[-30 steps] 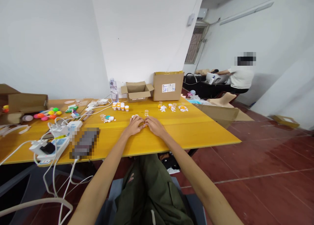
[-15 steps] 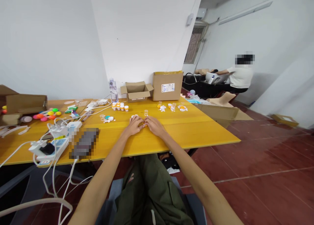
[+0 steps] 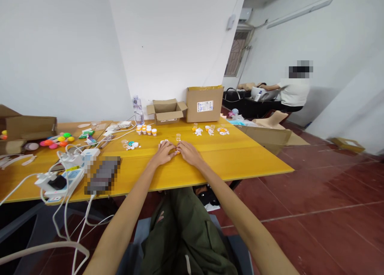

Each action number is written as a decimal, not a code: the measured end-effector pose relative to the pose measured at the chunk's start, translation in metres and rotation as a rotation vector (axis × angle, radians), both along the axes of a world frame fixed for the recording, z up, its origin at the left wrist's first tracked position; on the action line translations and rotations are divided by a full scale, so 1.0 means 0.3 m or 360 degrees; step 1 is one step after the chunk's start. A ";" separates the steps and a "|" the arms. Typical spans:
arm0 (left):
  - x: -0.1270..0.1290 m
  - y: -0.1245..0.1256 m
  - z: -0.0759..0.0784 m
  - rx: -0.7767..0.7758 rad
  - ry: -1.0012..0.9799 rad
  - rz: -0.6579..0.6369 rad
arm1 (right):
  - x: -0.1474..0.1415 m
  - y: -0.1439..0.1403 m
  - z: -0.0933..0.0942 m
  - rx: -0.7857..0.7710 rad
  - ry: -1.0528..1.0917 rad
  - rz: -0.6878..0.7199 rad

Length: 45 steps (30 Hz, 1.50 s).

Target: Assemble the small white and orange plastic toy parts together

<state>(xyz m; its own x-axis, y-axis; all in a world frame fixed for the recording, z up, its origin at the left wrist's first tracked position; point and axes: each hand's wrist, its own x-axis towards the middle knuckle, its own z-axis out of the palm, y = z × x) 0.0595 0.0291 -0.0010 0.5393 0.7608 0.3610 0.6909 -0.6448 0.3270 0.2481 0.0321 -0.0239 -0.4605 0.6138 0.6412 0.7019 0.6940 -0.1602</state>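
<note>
My left hand (image 3: 164,153) and my right hand (image 3: 189,153) meet over the yellow table, fingertips bent together. Between them a bit of a small orange piece (image 3: 178,152) shows; the fingers hide most of it. Just beyond the fingertips stands a small clear cup (image 3: 178,137). Small white pieces (image 3: 163,141) lie partly behind my left hand. Farther left is a pile of white pieces (image 3: 135,145) with a teal ring (image 3: 131,143). Several small orange-and-white jars (image 3: 149,130) stand grouped behind that pile.
Toward the back are an open carton (image 3: 168,117), a taped carton (image 3: 204,105) and a water bottle (image 3: 138,110). Orange and white parts (image 3: 222,131) lie at the right. A phone (image 3: 103,175), power strip (image 3: 67,183) and cables occupy the left. Another person (image 3: 294,92) sits far right.
Both hands stay together in nearly the same place, with only slight finger movement. Slightly more of the orange piece shows between them. The whole view has shifted a little.
</note>
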 end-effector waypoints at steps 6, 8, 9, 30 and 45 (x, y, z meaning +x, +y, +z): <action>0.004 -0.005 0.005 -0.0009 -0.0018 0.0002 | 0.002 0.001 -0.003 -0.0046 0.0033 -0.0223; 0.003 -0.005 0.004 -0.0006 -0.0017 0.0004 | -0.001 0.002 -0.005 -0.0039 0.0039 -0.0327; 0.003 -0.004 0.003 -0.0003 -0.0017 0.0004 | -0.003 0.002 -0.007 -0.0031 0.0040 -0.0380; -0.017 0.013 0.012 -0.0009 -0.0206 0.0300 | -0.031 -0.046 0.058 -0.0527 -0.0246 -0.0795; -0.034 0.014 0.023 0.0126 -0.0419 0.0667 | -0.042 -0.070 0.085 -0.0586 -0.0313 -0.0795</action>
<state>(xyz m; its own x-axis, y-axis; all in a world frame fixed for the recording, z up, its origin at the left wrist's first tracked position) 0.0492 0.0332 0.0059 0.0761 0.8574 0.5090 0.7964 -0.3594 0.4863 0.2356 0.0110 0.0015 -0.1502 0.9480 0.2807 0.9663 0.2007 -0.1610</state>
